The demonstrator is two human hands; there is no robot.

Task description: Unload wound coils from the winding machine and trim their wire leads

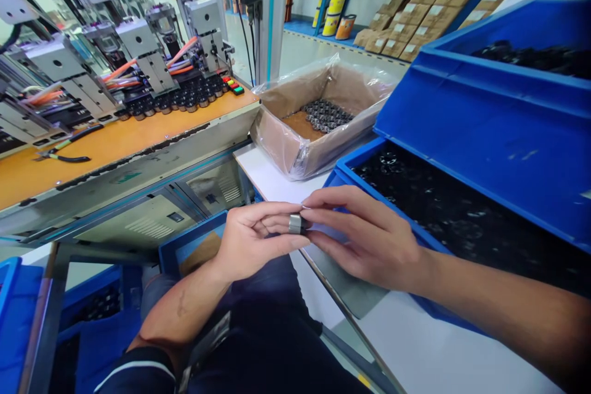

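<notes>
A small silver metal ring (pixel 295 223) is pinched between the fingertips of both hands in front of me. My left hand (pixel 252 240) grips it from the left, fingers curled around it. From the right, my right hand (pixel 364 234) meets it with fingertips on the ring's other side. Both hands hover over the edge of a white table (pixel 272 181), just in front of a blue bin (pixel 462 209) filled with dark round parts.
A plastic-lined cardboard box (pixel 318 117) holding grey metal parts sits behind the hands. A winding machine (pixel 138 68) with an orange deck stands left, pliers (pixel 64 151) lying on it. A second blue bin (pixel 498 55) is stacked upper right. Shelves of cartons (pixel 415 12) line the back.
</notes>
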